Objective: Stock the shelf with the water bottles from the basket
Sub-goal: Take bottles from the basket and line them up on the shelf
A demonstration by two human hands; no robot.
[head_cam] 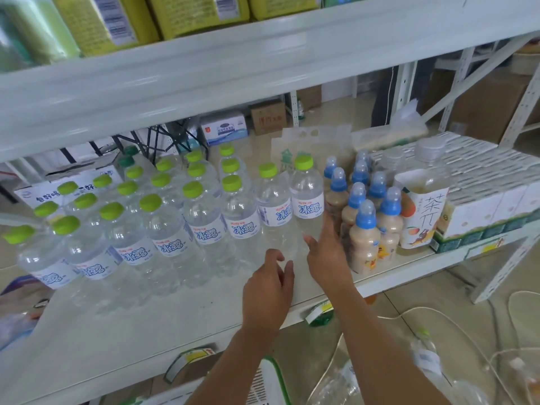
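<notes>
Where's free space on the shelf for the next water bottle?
Bare front strip of the shelf, between the water bottles and the edge, left of the left hand. Right of the right hand is packed: blue-capped bottles, cartons.

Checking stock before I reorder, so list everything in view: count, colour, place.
Water bottles: about twenty, clear with lime-green caps, left and middle of shelf.
Milky drink bottles: roughly eight, beige with blue caps, right of the water bottles.
Tea bottle: one, white-and-orange label, right of the milky drinks.
Carton packs: count unclear, white and green, right end of shelf.
Wrapped packs: several, yellow-green, tier above.
Shelf: one, white.
Basket: one, white with green rim, below shelf edge.
Left hand: open, before the rightmost water bottles.
Right hand: open, beside them.
</notes>
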